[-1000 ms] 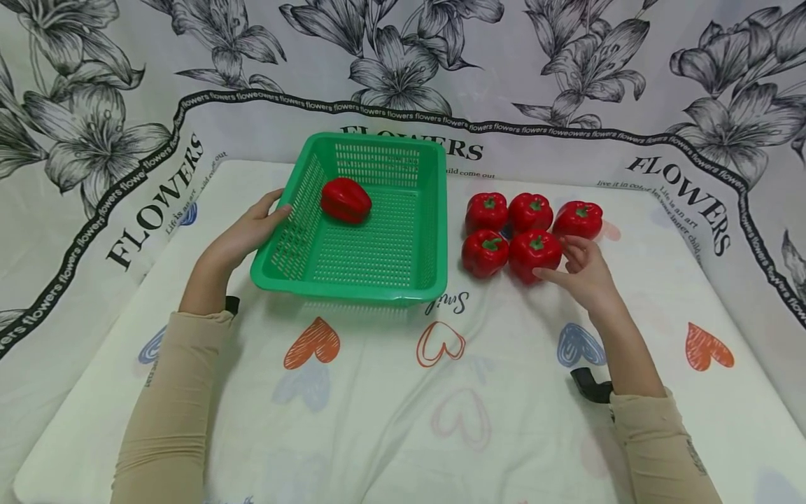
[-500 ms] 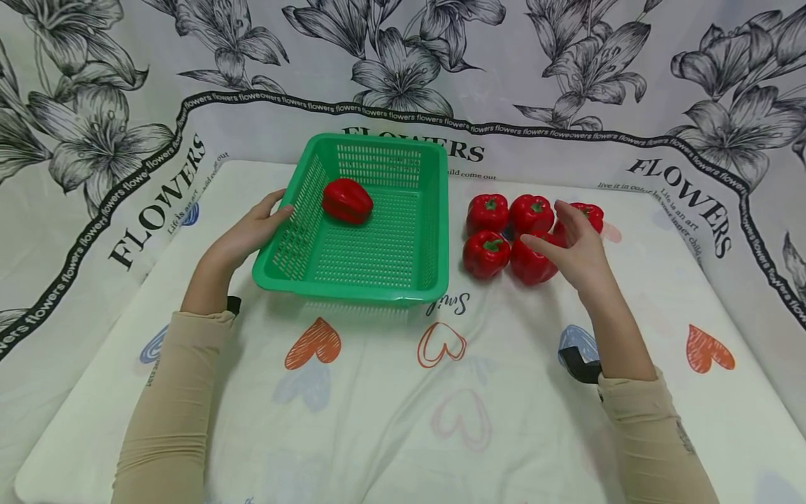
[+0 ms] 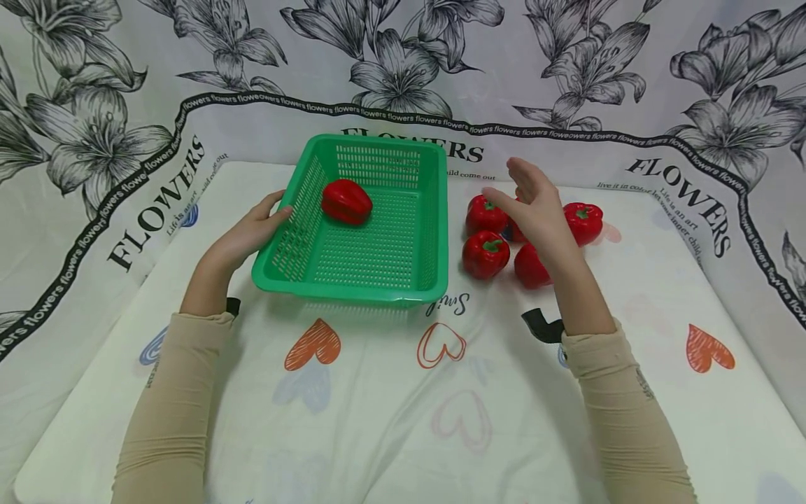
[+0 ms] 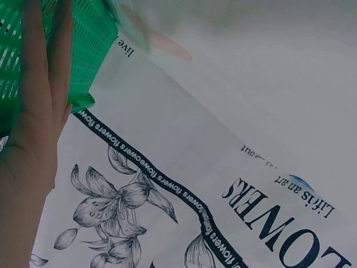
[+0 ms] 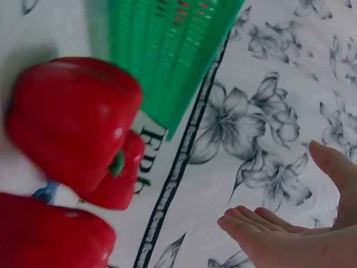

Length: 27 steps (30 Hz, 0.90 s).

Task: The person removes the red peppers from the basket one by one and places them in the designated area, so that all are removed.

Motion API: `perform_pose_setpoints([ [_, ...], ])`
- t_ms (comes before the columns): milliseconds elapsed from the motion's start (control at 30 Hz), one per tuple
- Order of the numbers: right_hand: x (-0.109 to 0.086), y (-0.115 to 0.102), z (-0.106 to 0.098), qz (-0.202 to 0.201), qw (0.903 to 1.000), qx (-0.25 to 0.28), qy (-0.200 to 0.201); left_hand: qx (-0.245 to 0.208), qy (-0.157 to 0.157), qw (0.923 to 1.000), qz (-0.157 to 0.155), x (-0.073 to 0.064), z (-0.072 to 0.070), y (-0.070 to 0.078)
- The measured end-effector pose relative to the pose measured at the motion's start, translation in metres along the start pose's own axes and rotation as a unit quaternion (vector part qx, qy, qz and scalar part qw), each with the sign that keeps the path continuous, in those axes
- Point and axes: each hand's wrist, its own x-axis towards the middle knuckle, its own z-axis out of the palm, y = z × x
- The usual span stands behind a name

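A green plastic basket (image 3: 443,231) with slotted walls stands on the cloth, holding one red bell pepper (image 3: 346,201) on its side. My left hand (image 3: 248,227) grips the basket's left rim; in the left wrist view its fingers (image 4: 36,72) lie along the outer wall. Right of the basket are several red bell peppers (image 3: 485,254) with green stems. Over them hovers my right hand (image 3: 538,210), its thumb and fingers spread around nothing. It partly hides the middle peppers. The right wrist view has the hand (image 5: 290,237) apart from the nearest pepper (image 5: 75,117).
A white cloth with printed hearts (image 3: 313,344) covers the table. Behind rises a curtain (image 3: 403,70) with black flower drawings and lettering. A black wrist strap piece (image 3: 543,327) sticks out beside the right sleeve.
My right hand has drawn off the front right pepper and moved up and left over the back peppers. The left hand and basket stay where they were.
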Motion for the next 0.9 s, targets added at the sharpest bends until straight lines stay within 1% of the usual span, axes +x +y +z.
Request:
perform_pose_setpoints([
  [167,0.015,-0.022,0.018,-0.024,0.9988,0.04,-0.014,0.002,0.001,1.0,0.0,0.0,0.0,0.0],
  [300,0.025,-0.041,0.034,-0.051,0.9948,0.084,-0.023,0.002,0.001,1.0,0.0,-0.001,0.0,0.001],
  [433,0.035,-0.058,0.052,-0.092,0.9877,0.124,-0.028,0.0,0.0,1.0,0.001,-0.001,0.0,0.0],
  [633,0.05,-0.082,0.081,-0.12,0.9759,0.18,-0.027,-0.003,0.0,1.0,0.005,-0.001,0.001,0.0],
  [767,0.058,-0.097,0.103,-0.141,0.9691,0.199,-0.033,-0.001,0.001,1.0,0.006,-0.001,0.0,0.0],
  [900,0.067,-0.106,0.125,-0.164,0.9637,0.207,-0.039,-0.003,0.0,1.0,0.004,-0.002,0.001,0.001],
])
